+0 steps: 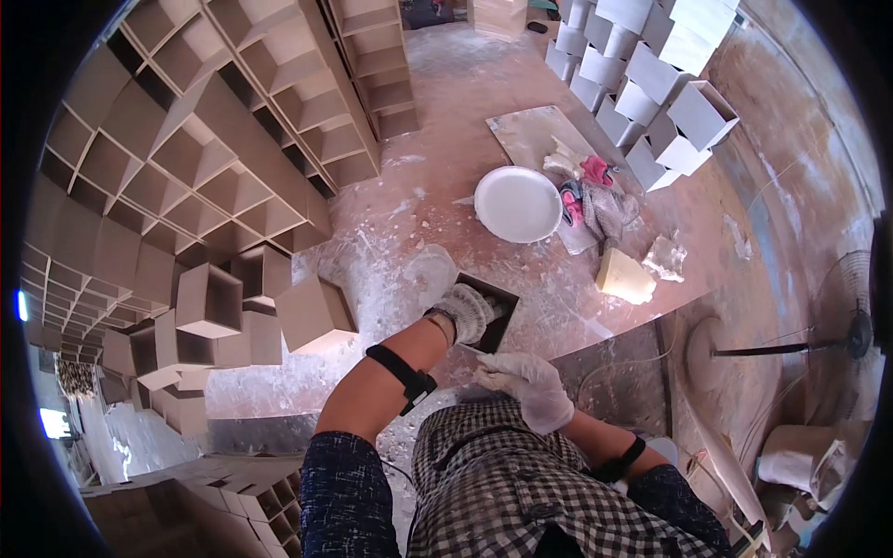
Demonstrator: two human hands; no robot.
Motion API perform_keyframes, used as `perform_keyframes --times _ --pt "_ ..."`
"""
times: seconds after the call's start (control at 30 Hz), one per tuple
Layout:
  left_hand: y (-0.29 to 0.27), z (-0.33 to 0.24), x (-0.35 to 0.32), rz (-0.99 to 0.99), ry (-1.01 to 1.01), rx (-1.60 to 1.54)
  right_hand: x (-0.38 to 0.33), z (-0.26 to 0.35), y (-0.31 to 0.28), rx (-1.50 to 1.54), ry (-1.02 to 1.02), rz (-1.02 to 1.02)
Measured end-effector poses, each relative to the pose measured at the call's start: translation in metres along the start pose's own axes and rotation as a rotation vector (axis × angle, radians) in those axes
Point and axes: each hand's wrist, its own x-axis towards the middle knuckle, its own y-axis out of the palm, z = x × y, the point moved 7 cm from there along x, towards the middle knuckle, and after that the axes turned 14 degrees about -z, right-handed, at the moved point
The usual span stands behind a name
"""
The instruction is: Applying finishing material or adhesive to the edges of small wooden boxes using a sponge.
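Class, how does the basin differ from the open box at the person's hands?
The basin is round, while the box has straight edges and corners. The basin is white; the box looks dark inside. The left hand reaches into the box, whereas no hand touches the basin. Both are open toward the camera.

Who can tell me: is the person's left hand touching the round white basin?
No: the gloved left hand is at the dark open box, clear of the white basin.

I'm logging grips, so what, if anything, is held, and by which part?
Probably the open dark box: the right hand seems to hold its near edge. The left hand reaches inside; whether it grips anything is hidden.
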Motion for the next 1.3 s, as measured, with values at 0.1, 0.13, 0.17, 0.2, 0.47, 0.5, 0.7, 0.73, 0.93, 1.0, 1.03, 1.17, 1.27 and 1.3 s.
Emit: perform_keyframes --times 0.1,0.13,0.17,0.2,0.47,0.5,0.7,0.73,0.93,1.0,1.03,1.17,1.27,1.3 --pt "-0.005 -0.002 -0.001 0.085 -0.029 0.013 0.015 0.023 -0.014 0.024 -0.192 -0.084" --pt "-0.005 0.000 -0.005 0.059 -0.061 0.011 0.026 0.029 -0.026 0.015 -0.247 -0.206" --pt "-0.003 0.002 -0.007 0.063 -0.064 0.009 0.043 0.037 -0.033 0.018 -0.243 -0.204" --pt "-0.005 0.001 -0.009 0.011 -0.005 0.002 0.056 0.062 -0.030 -0.471 -0.580 -0.146" --pt "-0.001 -0.002 -0.003 -0.047 0.044 0.029 0.018 -0.033 -0.001 0.230 -0.039 0.073" --pt "-0.008 -0.006 -0.002 0.001 0.060 0.045 0.002 -0.020 0.003 -0.205 -0.287 0.073" --pt "0.002 -0.001 -0.007 0.064 0.035 0.068 0.027 0.032 -0.017 -0.076 -0.179 -0.207" --pt "-0.004 -0.003 -0.007 0.086 0.057 0.063 0.039 0.046 -0.025 -0.382 -0.417 -0.263" --pt "-0.014 0.001 0.006 0.195 -0.264 -0.257 0.039 0.026 -0.020 0.139 -0.166 -0.223" --pt "-0.002 -0.003 0.005 0.108 -0.287 -0.342 0.011 0.004 -0.009 0.380 0.205 -0.153" --pt "0.004 0.001 0.002 0.032 -0.405 -0.395 -0.002 0.007 -0.013 0.256 0.143 -0.139" --pt "0.000 0.011 -0.003 -0.015 -0.630 -0.447 -0.018 -0.001 -0.064 0.244 0.149 -0.419" --pt "0.007 0.016 -0.008 -0.023 -0.687 -0.382 -0.020 0.015 -0.093 0.342 0.134 -0.571" --pt "0.007 0.017 -0.011 -0.018 -0.690 -0.336 -0.019 0.019 -0.098 0.330 0.135 -0.593"
